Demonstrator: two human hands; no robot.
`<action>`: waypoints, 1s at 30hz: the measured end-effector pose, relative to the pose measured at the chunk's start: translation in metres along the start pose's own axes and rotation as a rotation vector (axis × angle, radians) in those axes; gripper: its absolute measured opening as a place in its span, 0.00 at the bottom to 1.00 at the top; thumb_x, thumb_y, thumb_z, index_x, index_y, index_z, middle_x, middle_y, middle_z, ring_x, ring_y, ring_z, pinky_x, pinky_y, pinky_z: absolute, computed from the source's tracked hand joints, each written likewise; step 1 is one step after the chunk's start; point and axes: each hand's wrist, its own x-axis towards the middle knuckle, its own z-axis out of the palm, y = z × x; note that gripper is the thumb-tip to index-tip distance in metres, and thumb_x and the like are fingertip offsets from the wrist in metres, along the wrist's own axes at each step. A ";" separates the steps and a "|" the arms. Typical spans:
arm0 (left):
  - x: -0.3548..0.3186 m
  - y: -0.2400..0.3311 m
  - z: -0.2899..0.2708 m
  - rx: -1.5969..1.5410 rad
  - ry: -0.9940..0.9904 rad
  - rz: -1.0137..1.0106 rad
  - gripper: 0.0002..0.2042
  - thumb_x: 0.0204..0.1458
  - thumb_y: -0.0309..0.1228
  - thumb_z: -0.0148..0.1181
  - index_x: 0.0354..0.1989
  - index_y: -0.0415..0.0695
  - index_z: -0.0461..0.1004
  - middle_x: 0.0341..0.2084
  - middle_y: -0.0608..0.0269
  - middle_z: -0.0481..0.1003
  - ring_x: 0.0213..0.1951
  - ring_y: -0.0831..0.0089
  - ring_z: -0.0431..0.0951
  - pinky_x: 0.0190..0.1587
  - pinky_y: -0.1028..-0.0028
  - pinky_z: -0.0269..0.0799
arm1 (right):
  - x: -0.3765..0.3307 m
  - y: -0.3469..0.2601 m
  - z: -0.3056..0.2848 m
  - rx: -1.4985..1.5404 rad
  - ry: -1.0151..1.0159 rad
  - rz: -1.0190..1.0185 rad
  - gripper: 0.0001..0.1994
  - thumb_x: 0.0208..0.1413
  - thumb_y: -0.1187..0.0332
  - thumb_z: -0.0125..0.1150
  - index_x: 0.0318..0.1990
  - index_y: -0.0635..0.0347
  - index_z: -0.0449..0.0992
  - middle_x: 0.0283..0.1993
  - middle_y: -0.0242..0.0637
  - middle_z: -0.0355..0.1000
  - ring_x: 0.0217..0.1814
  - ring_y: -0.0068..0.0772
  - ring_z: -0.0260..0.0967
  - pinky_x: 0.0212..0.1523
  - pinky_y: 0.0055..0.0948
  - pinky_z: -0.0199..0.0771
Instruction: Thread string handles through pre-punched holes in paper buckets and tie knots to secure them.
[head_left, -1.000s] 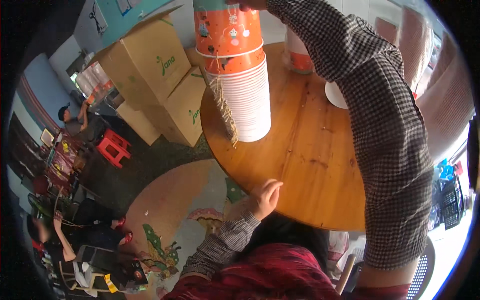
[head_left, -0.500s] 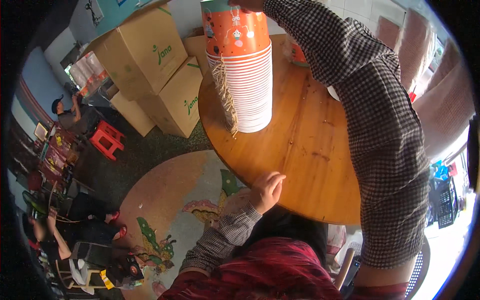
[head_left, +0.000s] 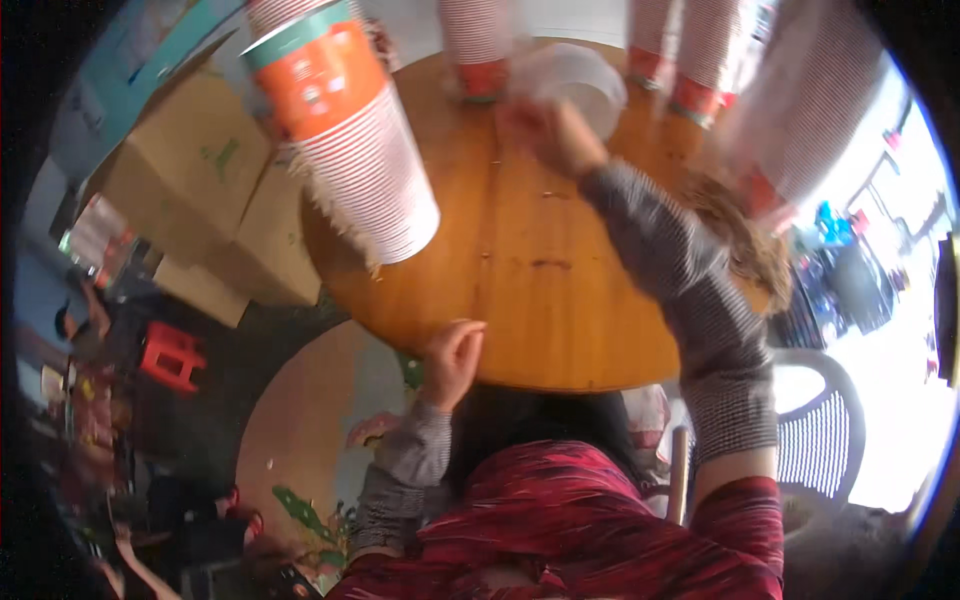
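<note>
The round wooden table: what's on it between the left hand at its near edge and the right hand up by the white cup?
Only bare table top shows between the left hand and right hand in the head view, apart from tiny crumbs. The tall cup stack stands off to the left.

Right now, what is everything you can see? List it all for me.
round table: one, brown wood, centre
tall cup stack: one, white with an orange top cup, left part of table
other cup stacks: several, white and orange, blurred, far edge of table
white bowl-like thing: one, far side, by the right hand
cardboard boxes: several, tan, on floor to the left
stool: one, red, floor at left
chair: one, white, lower right
left hand: at near table edge, fingers curled
right hand: reaching across table, blurred
</note>
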 end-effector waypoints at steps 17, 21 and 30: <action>0.183 0.213 0.023 -1.937 -0.967 0.363 0.39 0.61 0.57 0.15 0.05 0.46 0.61 0.04 0.61 0.62 0.08 0.69 0.63 0.44 0.55 0.74 | -0.179 0.166 -0.068 0.082 0.332 0.876 0.09 0.56 0.73 0.53 0.41 0.66 0.76 0.31 0.38 0.77 0.28 0.25 0.74 0.28 0.25 0.73; 0.210 0.199 0.044 -1.921 -0.993 0.331 0.38 0.61 0.57 0.19 0.05 0.47 0.59 0.04 0.64 0.60 0.08 0.72 0.61 0.45 0.57 0.73 | -0.167 0.163 -0.075 0.176 0.329 0.838 0.07 0.58 0.73 0.53 0.40 0.67 0.75 0.28 0.33 0.74 0.23 0.18 0.68 0.24 0.20 0.68; 0.256 0.171 0.083 -1.979 -1.082 0.263 0.36 0.61 0.58 0.29 0.06 0.46 0.60 0.05 0.69 0.58 0.09 0.76 0.61 0.49 0.58 0.71 | -0.185 0.194 -0.128 -0.310 0.324 0.741 0.09 0.54 0.71 0.55 0.39 0.65 0.76 0.33 0.44 0.75 0.34 0.35 0.75 0.36 0.29 0.73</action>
